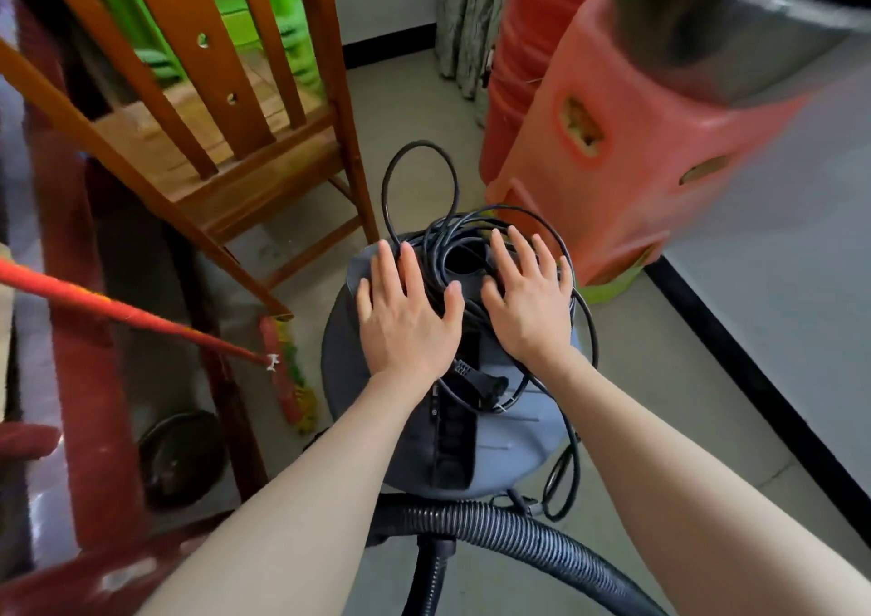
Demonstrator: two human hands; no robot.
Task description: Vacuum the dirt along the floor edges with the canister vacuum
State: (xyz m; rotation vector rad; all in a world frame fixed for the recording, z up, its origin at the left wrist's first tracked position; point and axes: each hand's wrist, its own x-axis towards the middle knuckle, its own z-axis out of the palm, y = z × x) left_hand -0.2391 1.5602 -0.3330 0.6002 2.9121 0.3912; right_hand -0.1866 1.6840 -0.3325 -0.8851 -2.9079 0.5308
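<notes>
Resting two flat hands (464, 314) on one vacuum (513, 431).

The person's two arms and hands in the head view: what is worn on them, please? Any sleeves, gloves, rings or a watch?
Nothing is worn that shows. The left hand and the right hand are bare, without gloves, and no ring shows on the fingers. Both forearms are uncovered from the wrist down to the picture's lower edge; no sleeve, watch or bracelet is in view. Any sleeve higher up lies outside the frame.

The canister vacuum (509, 427) looks like smooth matt grey plastic (its hose (518, 533) ribbed black). Left of the vacuum, the chair (235, 153) is varnished wood; right, glossy red plastic stools (627, 153).
</notes>
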